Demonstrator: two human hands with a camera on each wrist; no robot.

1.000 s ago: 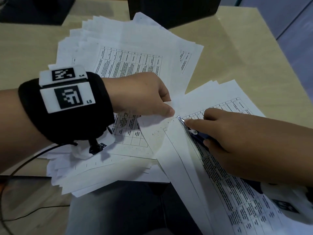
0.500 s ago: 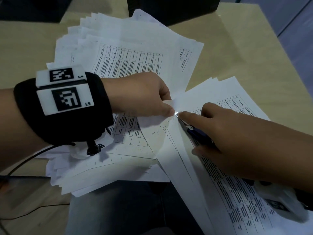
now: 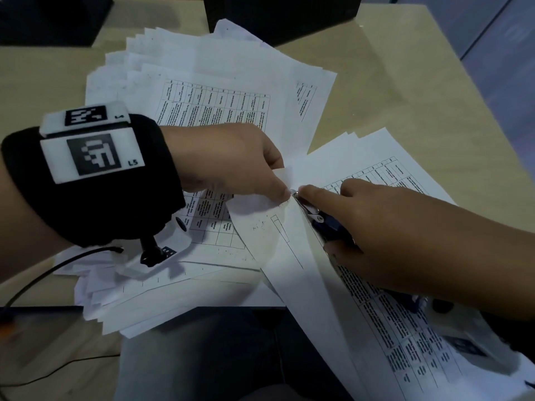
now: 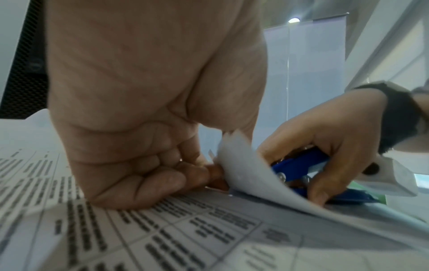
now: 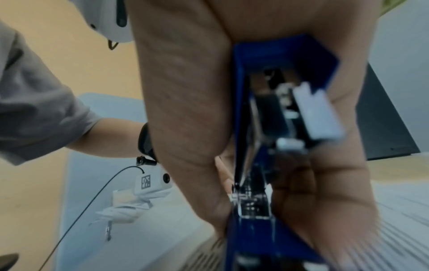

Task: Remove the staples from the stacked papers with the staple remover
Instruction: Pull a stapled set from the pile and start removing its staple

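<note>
A stapled set of printed sheets (image 3: pixel 385 180) lies at the right of the desk, its top sheet (image 3: pixel 292 256) folded back toward me. My left hand (image 3: pixel 231 160) pinches the upturned corner (image 3: pixel 282 176) of that sheet (image 4: pixel 239 165) between thumb and curled fingers. My right hand (image 3: pixel 405 227) grips the blue staple remover (image 3: pixel 327 224), forefinger stretched along its top. Its metal tip (image 3: pixel 295 194) sits at the corner, right beside the left thumb. In the left wrist view the blue staple remover (image 4: pixel 299 163) lies low over the paper. The staple itself is hidden.
A fanned pile of loose printed sheets (image 3: pixel 202 91) covers the middle and left of the wooden desk (image 3: pixel 405 91). A dark box (image 3: pixel 278 15) stands at the back edge. A black cable (image 3: pixel 58 270) trails from my left wrist strap. My lap shows below the desk.
The right hand has slid the staple remover up and left, bringing its tip against the corner by the left thumb. The left hand keeps its pinch and barely shifts.
</note>
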